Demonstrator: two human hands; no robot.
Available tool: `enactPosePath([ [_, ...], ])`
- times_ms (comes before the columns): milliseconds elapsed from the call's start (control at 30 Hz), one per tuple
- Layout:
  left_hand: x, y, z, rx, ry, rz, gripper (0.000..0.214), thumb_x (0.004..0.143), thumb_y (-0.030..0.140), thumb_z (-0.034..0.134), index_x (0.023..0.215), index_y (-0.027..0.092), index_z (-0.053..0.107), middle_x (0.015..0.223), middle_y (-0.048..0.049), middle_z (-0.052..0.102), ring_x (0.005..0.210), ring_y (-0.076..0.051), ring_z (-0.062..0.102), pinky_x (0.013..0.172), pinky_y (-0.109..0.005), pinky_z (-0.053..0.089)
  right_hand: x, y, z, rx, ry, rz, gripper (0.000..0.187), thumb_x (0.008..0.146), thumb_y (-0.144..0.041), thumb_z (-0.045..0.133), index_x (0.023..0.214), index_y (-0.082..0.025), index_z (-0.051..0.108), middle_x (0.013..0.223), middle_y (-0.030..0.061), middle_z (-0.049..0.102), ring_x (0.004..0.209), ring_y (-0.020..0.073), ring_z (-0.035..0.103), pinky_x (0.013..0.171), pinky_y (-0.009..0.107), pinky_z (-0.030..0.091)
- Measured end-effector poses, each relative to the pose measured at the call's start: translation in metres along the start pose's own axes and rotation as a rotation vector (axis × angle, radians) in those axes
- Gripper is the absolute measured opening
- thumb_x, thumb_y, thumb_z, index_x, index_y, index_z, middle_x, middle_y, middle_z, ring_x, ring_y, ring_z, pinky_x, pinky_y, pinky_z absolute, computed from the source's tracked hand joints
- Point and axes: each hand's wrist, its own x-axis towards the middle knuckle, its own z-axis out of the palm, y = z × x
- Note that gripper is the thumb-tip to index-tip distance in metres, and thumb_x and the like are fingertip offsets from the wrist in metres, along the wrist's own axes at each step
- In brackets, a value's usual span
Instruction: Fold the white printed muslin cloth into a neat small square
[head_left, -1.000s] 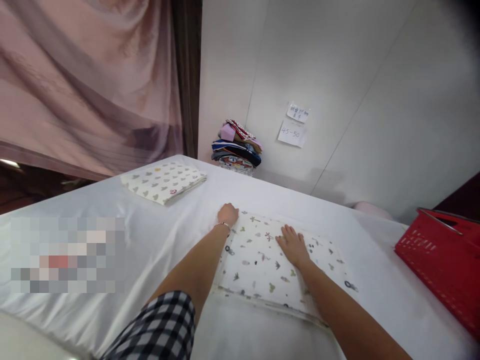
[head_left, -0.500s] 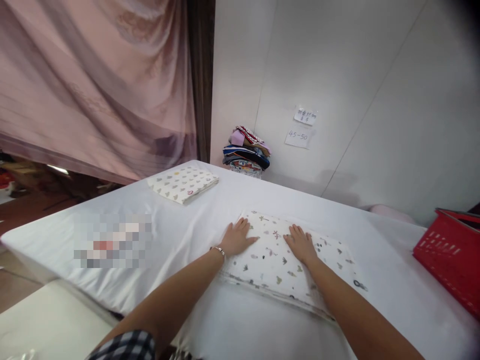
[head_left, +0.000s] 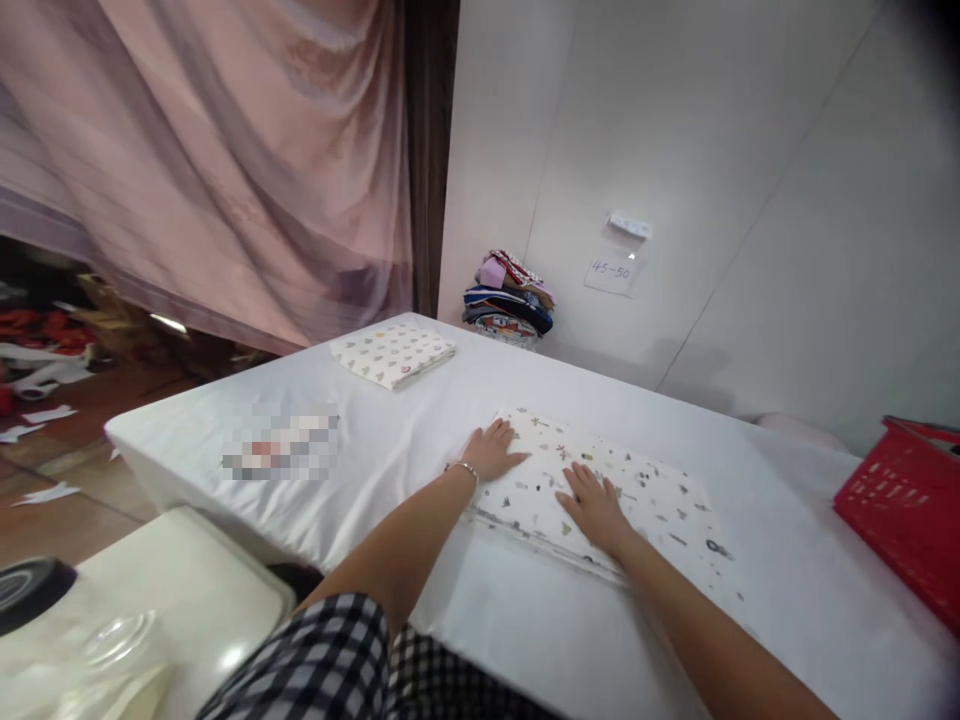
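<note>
A folded white cloth (head_left: 637, 490) printed with small figures lies flat on the white-covered table (head_left: 540, 640). My left hand (head_left: 491, 452) rests on its left edge, fingers spread and palm down. Nearer the cloth's middle, my right hand (head_left: 596, 508) lies flat with its fingers apart. Neither hand grips anything. Layers show along the cloth's near edge, partly hidden by my right forearm. Farther back to the left is another folded cloth (head_left: 394, 355), cream with grey shapes.
A red plastic basket (head_left: 900, 510) stands at the right. Stacked fabrics (head_left: 510, 300) sit against the wall behind the table. A blurred-out item (head_left: 285, 445) lies on the left side. At the lower left is a cream surface (head_left: 202, 590) with a clear plastic container (head_left: 120, 640).
My right hand has slid slightly nearer me and to the left over the cloth. My left hand stays on the left edge. The view has shifted, showing more of the lower left.
</note>
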Motion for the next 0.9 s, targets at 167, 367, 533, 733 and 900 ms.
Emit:
enactPosePath([
  [167, 0.001, 0.004, -0.008, -0.044, -0.017, -0.002, 0.062, 0.086, 0.059, 0.032, 0.134, 0.021, 0.037, 0.15, -0.0075, 0.024, 0.138, -0.023, 0.016, 0.108, -0.048, 0.022, -0.016, -0.004, 0.004, -0.031, 0.014, -0.019, 0.06, 0.091, -0.053, 0.022, 0.142, -0.022, 0.029, 0.151, 0.0039, 0.017, 0.139, 0.021, 0.011, 0.11, 0.048, 0.008],
  [367, -0.035, 0.008, -0.014, -0.02, 0.061, 0.059, 0.057, 0.087, 0.054, 0.036, 0.133, 0.02, 0.038, 0.146, -0.0098, 0.032, 0.137, -0.022, 0.022, 0.111, -0.048, 0.012, -0.01, 0.0, 0.004, -0.009, 0.007, -0.032, 0.06, 0.091, -0.053, 0.023, 0.142, -0.021, 0.029, 0.152, 0.0046, 0.016, 0.139, 0.0218, 0.01, 0.11, 0.05, 0.009],
  [533, -0.066, 0.004, -0.004, -0.028, 0.084, 0.109, 0.051, 0.087, 0.053, 0.037, 0.128, 0.023, 0.044, 0.144, -0.0073, 0.037, 0.135, -0.023, 0.027, 0.108, -0.048, 0.022, -0.011, -0.003, 0.002, 0.033, 0.007, -0.027, 0.06, 0.091, -0.053, 0.025, 0.142, -0.021, 0.03, 0.152, 0.0047, 0.016, 0.139, 0.0221, 0.01, 0.11, 0.051, 0.008],
  [733, -0.061, 0.0, 0.0, -0.237, 0.171, 0.101, 0.044, 0.081, 0.046, 0.052, 0.117, 0.022, 0.055, 0.137, -0.0062, 0.047, 0.131, -0.023, 0.034, 0.105, -0.04, 0.031, -0.018, 0.0, -0.011, 0.224, -0.036, 0.007, 0.058, 0.089, -0.05, 0.034, 0.138, -0.021, 0.037, 0.149, 0.0059, 0.024, 0.138, 0.022, 0.015, 0.111, 0.049, 0.01],
  [900, -0.069, 0.001, -0.006, -0.379, 0.342, 0.011, 0.035, 0.088, 0.043, 0.041, 0.102, 0.022, 0.064, 0.115, -0.0036, 0.064, 0.109, -0.017, 0.056, 0.094, -0.029, 0.044, -0.056, 0.0, -0.013, 0.355, 0.077, -0.098, 0.051, 0.088, -0.047, 0.039, 0.132, -0.023, 0.047, 0.143, 0.0068, 0.037, 0.135, 0.0228, 0.025, 0.111, 0.048, 0.016],
])
